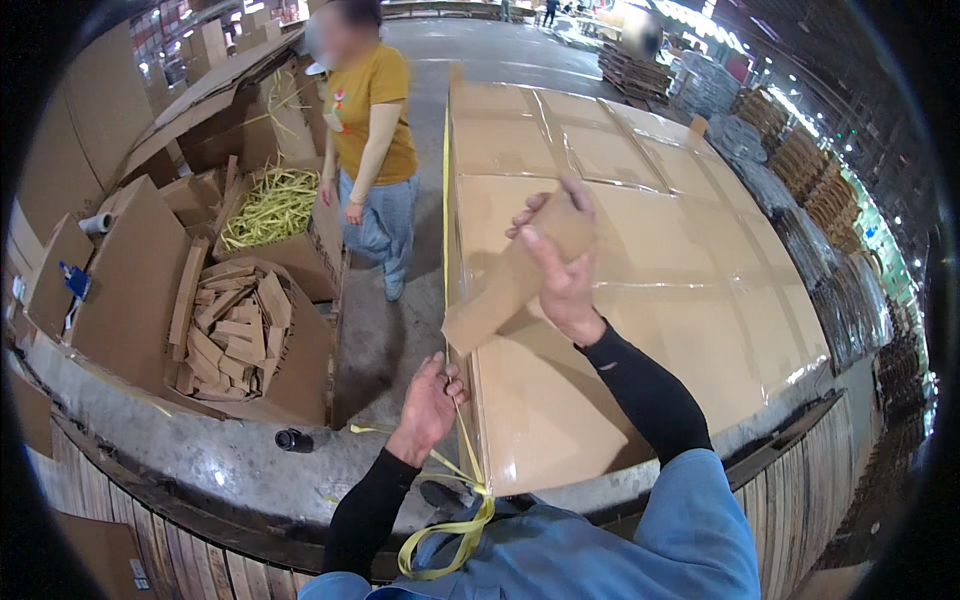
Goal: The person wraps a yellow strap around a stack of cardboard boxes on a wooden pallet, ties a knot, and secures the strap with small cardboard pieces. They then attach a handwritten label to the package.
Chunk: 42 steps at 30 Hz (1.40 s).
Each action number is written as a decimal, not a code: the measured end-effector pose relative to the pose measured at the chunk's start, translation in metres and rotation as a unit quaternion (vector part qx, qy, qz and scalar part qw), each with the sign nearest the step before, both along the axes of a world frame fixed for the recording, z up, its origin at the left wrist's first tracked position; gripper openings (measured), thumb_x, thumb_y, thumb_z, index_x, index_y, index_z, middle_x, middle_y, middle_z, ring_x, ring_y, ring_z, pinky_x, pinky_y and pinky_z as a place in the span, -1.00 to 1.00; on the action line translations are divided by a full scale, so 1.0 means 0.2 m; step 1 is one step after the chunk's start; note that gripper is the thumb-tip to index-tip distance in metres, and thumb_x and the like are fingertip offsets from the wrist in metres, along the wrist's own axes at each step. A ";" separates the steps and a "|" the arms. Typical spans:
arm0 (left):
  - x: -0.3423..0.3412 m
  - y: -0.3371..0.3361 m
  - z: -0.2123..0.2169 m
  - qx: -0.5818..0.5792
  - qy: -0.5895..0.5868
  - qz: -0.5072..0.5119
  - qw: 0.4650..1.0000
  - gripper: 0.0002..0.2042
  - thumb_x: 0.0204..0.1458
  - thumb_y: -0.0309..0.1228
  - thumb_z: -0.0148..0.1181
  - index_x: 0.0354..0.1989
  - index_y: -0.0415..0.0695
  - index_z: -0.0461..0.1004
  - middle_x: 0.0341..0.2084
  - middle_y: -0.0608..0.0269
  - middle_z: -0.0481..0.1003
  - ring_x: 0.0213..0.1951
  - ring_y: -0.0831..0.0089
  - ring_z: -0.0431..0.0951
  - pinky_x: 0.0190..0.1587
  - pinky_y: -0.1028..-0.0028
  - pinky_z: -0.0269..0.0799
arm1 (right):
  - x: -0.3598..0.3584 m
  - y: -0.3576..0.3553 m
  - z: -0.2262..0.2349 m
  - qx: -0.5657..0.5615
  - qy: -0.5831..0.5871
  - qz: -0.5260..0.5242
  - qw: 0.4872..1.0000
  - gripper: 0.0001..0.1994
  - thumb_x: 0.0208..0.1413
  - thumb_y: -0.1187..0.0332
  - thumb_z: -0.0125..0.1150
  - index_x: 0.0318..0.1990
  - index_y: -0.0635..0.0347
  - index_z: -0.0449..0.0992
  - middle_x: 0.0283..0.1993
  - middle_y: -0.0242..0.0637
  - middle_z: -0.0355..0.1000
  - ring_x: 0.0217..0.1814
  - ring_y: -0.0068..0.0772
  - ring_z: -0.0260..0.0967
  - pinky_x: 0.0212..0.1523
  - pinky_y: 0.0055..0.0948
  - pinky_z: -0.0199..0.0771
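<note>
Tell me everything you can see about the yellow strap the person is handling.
The yellow strap is a thin, flat band, plastic by its look. It runs along the left edge of the big stack of cardboard boxes, from the far end down to the near corner. The left hand grips it near that corner, while the right hand holds a folded cardboard piece above it. Below the grip the strap hangs slack, looping in front of the person's blue clothing.

L hand (430,402) grips yellow strap (462,430); R hand (560,270) holds cardboard strip (510,285) over carton stack (640,300).
</note>
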<state>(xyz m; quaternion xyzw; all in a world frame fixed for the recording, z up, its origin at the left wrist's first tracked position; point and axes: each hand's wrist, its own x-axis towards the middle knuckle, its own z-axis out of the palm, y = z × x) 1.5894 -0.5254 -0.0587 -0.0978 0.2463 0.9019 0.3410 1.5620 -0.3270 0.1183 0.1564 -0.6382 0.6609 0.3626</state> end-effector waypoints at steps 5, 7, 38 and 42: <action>0.03 -0.06 -0.01 -0.042 0.031 0.027 0.998 -0.82 0.27 -0.24 0.13 -0.18 0.08 0.23 -0.31 0.32 0.42 -0.43 0.48 0.37 -0.30 0.35 0.34 | -0.01 -0.16 -0.06 0.343 0.019 -0.101 0.934 -0.36 0.08 0.42 0.29 0.33 0.14 0.19 0.01 0.01 0.28 0.09 -0.02 0.31 0.20 -0.12 0.34; 0.03 -0.06 0.00 -0.042 0.036 0.022 0.998 -0.83 0.28 -0.26 0.11 -0.17 0.04 0.24 -0.37 0.30 0.43 -0.43 0.46 0.38 -0.30 0.35 0.35 | -0.02 -0.24 -0.12 0.371 -0.012 -0.078 0.925 -0.40 0.04 0.41 0.31 0.27 0.10 0.25 -0.02 0.05 0.26 0.10 0.04 0.26 0.22 -0.08 0.30; 0.24 0.00 -0.42 -0.175 0.182 0.003 0.968 -0.75 0.26 -0.21 0.21 -0.29 -0.17 0.55 -0.46 0.43 0.50 -0.44 0.65 0.43 -0.36 0.51 0.40 | 1.10 -0.45 -0.49 0.402 -0.027 0.053 0.913 -0.60 -0.18 0.65 0.32 -0.14 0.18 0.34 -0.05 0.00 0.15 0.15 0.17 0.24 0.29 0.13 0.30; 0.37 -0.04 -0.44 -0.228 0.179 0.109 0.951 -0.70 0.26 -0.19 0.20 -0.39 -0.18 0.58 -0.54 0.47 0.50 -0.51 0.70 0.37 -0.44 0.57 0.31 | 1.10 -0.34 -0.48 0.370 -0.014 0.106 0.923 -0.61 -0.14 0.63 0.33 -0.15 0.19 0.31 -0.02 0.01 0.16 0.16 0.12 0.22 0.31 0.13 0.26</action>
